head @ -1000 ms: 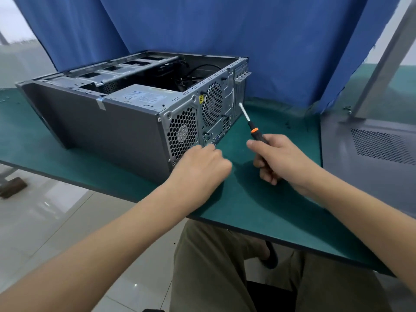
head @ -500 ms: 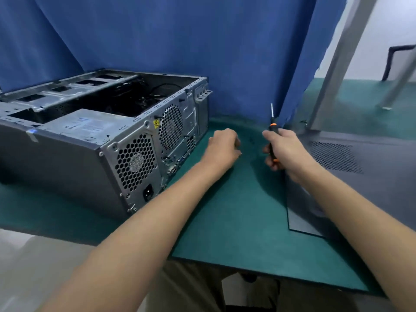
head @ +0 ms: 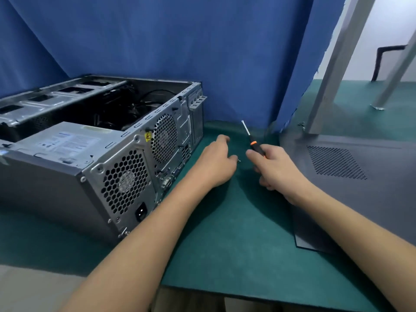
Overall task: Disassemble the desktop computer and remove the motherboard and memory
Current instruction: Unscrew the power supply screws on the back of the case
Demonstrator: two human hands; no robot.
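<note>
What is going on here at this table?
A person is taking apart a desktop computer, which lies on its side, open on top, on the green mat. A side panel lies to the right. The right hand grips a screwdriver, tip up. The left hand rests on the mat with curled fingers, a small screw at its fingertips; whether it pinches the screw is unclear.

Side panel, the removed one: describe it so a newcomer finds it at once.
Start at the green table, where the open computer case sits on the left. To the right of the right hand gripping the screwdriver lies the side panel: the only flat dark grey sheet, with a perforated vent patch.
</note>
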